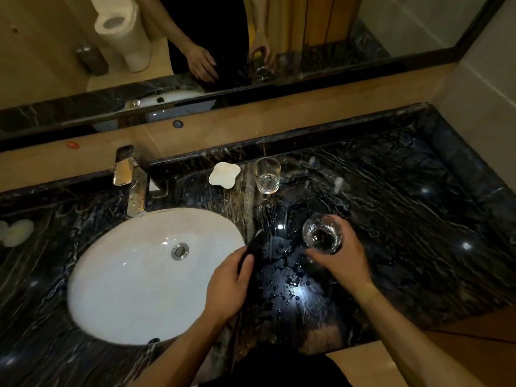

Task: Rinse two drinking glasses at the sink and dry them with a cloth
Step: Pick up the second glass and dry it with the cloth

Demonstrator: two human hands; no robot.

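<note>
My right hand point(339, 259) grips a clear drinking glass point(321, 233) just above the black marble counter, right of the sink, its mouth facing up toward me. My left hand point(231, 280) is closed on a dark cloth point(255, 254) that lies on the counter at the basin's right edge. A second clear glass point(267, 175) stands upright near the back wall, apart from both hands. The white oval sink point(134, 275) lies to the left, with a chrome tap point(131, 180) behind it.
A white flower-shaped dish point(224, 174) sits left of the standing glass. Water drops point(290, 286) speckle the counter point(418, 219) between my hands. A mirror point(321, 37) runs along the back wall. White objects point(15, 231) rest at the far left.
</note>
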